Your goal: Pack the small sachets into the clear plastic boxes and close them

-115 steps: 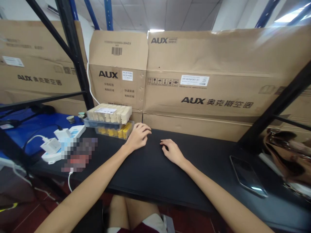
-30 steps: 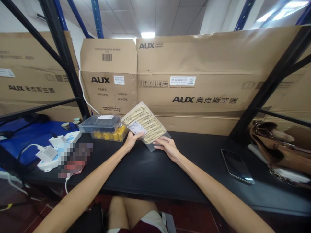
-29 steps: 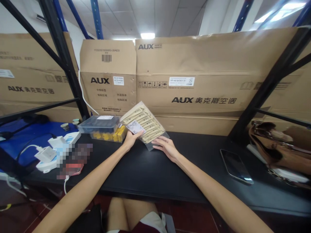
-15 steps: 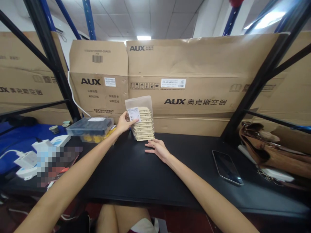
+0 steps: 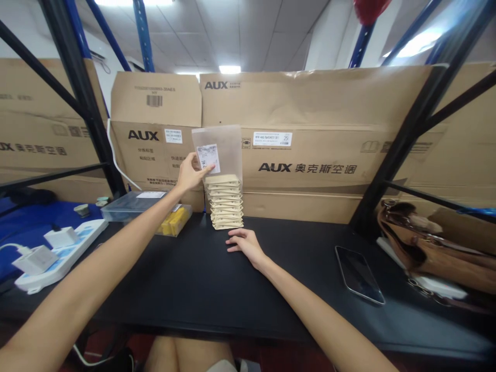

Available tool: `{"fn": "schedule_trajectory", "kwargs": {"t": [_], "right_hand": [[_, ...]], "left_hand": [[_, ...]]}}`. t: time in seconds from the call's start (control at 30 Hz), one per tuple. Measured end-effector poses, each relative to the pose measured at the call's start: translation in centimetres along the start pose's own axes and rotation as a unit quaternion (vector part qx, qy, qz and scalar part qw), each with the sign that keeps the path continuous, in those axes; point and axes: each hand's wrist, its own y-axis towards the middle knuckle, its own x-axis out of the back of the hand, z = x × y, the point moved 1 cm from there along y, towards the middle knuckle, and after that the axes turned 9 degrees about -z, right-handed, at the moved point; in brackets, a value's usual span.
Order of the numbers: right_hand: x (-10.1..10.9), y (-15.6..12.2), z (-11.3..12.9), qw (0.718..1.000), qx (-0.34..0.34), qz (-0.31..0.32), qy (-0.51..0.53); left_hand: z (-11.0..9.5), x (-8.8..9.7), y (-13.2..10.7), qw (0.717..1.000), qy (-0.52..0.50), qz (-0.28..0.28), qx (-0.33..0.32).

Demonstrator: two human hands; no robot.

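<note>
My left hand [image 5: 192, 173] grips a clear plastic bag [image 5: 227, 147] with a white printed label [image 5: 209, 157], thumb on the label's edge. Below the label is an upright stack of flat cream-coloured packets [image 5: 226, 204], its bottom near the black tabletop. Whether the lower part of the bag still surrounds the packets, I cannot tell. My right hand [image 5: 247, 246] is just below the stack, fingers stretched out and holding nothing; a small gap shows between it and the packets.
Large cardboard boxes [image 5: 306, 111] stand along the back of the black table [image 5: 217, 294]. To the left are a lidded plastic box [image 5: 124, 206], a clear container with yellow contents [image 5: 174, 222] and a power strip [image 5: 65, 258]. A phone [image 5: 359, 274] and a brown bag [image 5: 437, 248] lie right.
My left hand has raised the bag, so its empty upper part now stands higher above the packets. My right hand has moved slightly down, away from the stack's base.
</note>
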Motion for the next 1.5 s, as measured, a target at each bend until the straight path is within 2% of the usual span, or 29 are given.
{"fn": "schedule_trajectory", "kwargs": {"t": [0.27,0.43,0.57,0.63,0.67,0.73,0.8,0.9,0.97,1.0,1.07,1.1,1.13,1.17,1.23,1.33,1.4,1.43,1.5], "right_hand": [[-0.2,-0.5,0.4,1.000,0.005,0.007,-0.009],[-0.2,-0.7,0.8,1.000,0.011,0.011,-0.008],[0.8,-0.7,3.1,0.998,0.055,-0.015,0.008],[1.4,-1.2,5.0,0.995,0.092,-0.031,0.023],[1.6,-1.7,6.1,0.992,0.112,-0.030,0.039],[1.8,-3.3,7.8,0.985,0.144,-0.009,0.094],[1.9,-5.6,8.7,0.977,0.149,0.005,0.154],[3.3,-9.6,8.0,0.980,0.102,-0.059,0.159],[5.8,-12.0,6.8,0.977,0.058,-0.130,0.156],[7.4,-13.0,6.2,0.971,0.031,-0.168,0.166],[10.8,-14.4,5.5,0.959,-0.030,-0.227,0.167],[12.4,-14.8,5.5,0.955,-0.037,-0.248,0.156],[13.7,-14.9,5.6,0.956,-0.046,-0.256,0.140],[14.7,-14.8,6.0,0.956,-0.057,-0.258,0.126],[15.9,-14.0,6.8,0.959,-0.077,-0.252,0.107],[16.4,-12.5,8.0,0.970,-0.113,-0.210,0.057],[16.8,-12.1,8.4,0.965,-0.125,-0.224,-0.061],[17.1,-12.2,8.5,0.948,-0.116,-0.256,-0.145],[17.2,-12.9,8.4,0.894,-0.045,-0.334,-0.295]], "left_hand": [[-1.1,0.5,3.7,0.999,-0.012,-0.042,-0.030],[-3.2,0.9,4.7,0.994,-0.004,-0.100,-0.036],[-5.4,1.5,4.1,0.982,-0.053,-0.166,-0.071],[-6.8,1.5,2.0,0.979,-0.096,-0.173,-0.057],[-7.5,1.3,0.3,0.978,-0.115,-0.170,-0.023],[-9.0,0.7,-4.0,0.978,-0.138,-0.130,0.086],[-10.4,0.1,-8.9,0.965,-0.160,-0.044,0.203],[-11.2,0.3,-15.0,0.927,-0.166,0.114,0.315],[-10.4,1.8,-16.8,0.911,-0.160,0.216,0.313],[-9.5,3.0,-16.9,0.922,-0.136,0.231,0.280],[-7.0,6.1,-15.8,0.971,0.000,0.193,0.142],[-5.5,7.8,-14.9,0.976,0.105,0.181,0.066],[-3.9,9.4,-13.9,0.962,0.205,0.181,0.019],[-2.2,10.9,-12.9,0.938,0.293,0.188,-0.001],[0.7,13.2,-11.4,0.881,0.422,0.213,-0.004],[3.1,15.2,-10.4,0.863,0.451,0.227,0.013],[3.5,15.8,-10.4,0.862,0.450,0.235,0.011],[3.5,16.0,-10.4,0.861,0.450,0.237,0.008],[3.2,16.5,-10.5,0.861,0.451,0.234,0.000]]}}
